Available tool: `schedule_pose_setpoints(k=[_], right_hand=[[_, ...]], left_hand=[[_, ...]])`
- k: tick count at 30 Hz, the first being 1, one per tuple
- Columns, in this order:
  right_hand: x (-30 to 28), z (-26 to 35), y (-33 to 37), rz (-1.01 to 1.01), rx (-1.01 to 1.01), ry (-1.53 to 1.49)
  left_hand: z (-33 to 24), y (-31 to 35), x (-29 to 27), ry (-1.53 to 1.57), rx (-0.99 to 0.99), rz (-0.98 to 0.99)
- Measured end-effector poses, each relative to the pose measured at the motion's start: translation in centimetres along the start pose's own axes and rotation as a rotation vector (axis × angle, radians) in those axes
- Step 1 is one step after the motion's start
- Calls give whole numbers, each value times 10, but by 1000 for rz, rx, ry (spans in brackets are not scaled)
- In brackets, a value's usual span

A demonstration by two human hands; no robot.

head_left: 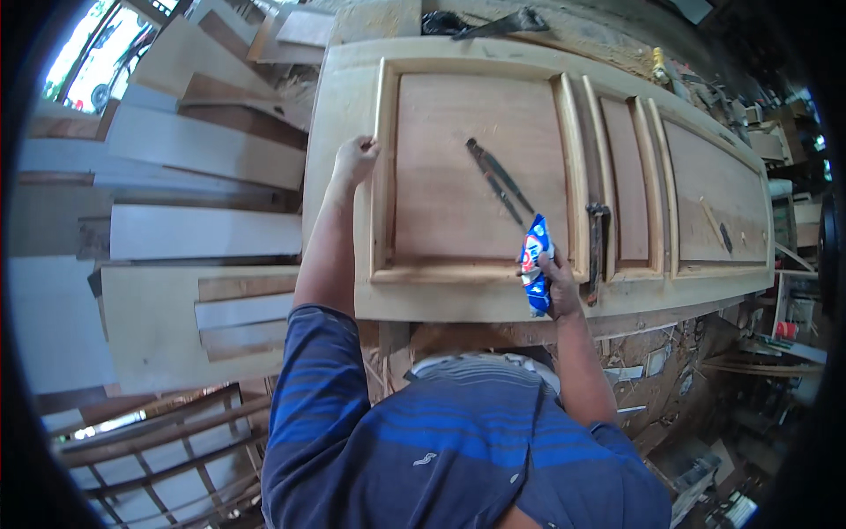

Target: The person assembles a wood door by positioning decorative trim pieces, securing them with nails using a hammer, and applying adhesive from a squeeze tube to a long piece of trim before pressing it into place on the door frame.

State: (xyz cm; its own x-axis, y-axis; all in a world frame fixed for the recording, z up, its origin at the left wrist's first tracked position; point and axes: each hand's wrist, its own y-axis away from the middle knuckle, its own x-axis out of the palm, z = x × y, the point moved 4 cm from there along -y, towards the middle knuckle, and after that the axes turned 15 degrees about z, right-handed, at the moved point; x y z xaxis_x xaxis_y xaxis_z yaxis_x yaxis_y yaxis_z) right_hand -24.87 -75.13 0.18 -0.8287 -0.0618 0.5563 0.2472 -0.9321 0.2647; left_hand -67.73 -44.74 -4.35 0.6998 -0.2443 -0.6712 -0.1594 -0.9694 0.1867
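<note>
A pale panelled wooden door (337, 97) lies flat before me, with raised moulding framing its panels. My right hand (561, 286) grips a shiny blue packet with red and white print (535, 264), above the near right corner of the largest panel. My left hand (356, 160) is closed, its fingers pressed together at the left strip of moulding (381, 176); whatever they pinch is too small to make out. Between the hands, long-handled dark pincers (495, 176) rest on the panel. A hammer (597, 251) lies across the door just right of my right hand.
Several cut boards (207, 231) are stacked to the left. A slim tool with a dark end (718, 227) lies on the right panel. Beyond the door's far edge are a dark saw-like tool (502, 24) and a small yellow bottle (659, 66). Scraps cover the ground (656, 370) at right.
</note>
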Motion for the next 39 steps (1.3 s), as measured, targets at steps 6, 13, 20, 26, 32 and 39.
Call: schedule_pose_setpoints(k=[6, 13, 20, 26, 32, 39], right_hand=[[-12, -1, 35, -93, -26, 36], [-16, -16, 47, -110, 17, 63], [15, -19, 22, -22, 73, 325], [63, -4, 9, 46, 137, 490], [75, 26, 31, 135, 3, 343], [63, 68, 48, 72, -31, 530]], left_hand=[[-19, 98, 1, -74, 58, 92], [-5, 267, 19, 37, -47, 88], [-8, 267, 33, 29, -72, -80], [-38, 141, 44, -338, -127, -357], [-4, 103, 36, -125, -185, -144], [-75, 212, 48, 964, -8, 160]])
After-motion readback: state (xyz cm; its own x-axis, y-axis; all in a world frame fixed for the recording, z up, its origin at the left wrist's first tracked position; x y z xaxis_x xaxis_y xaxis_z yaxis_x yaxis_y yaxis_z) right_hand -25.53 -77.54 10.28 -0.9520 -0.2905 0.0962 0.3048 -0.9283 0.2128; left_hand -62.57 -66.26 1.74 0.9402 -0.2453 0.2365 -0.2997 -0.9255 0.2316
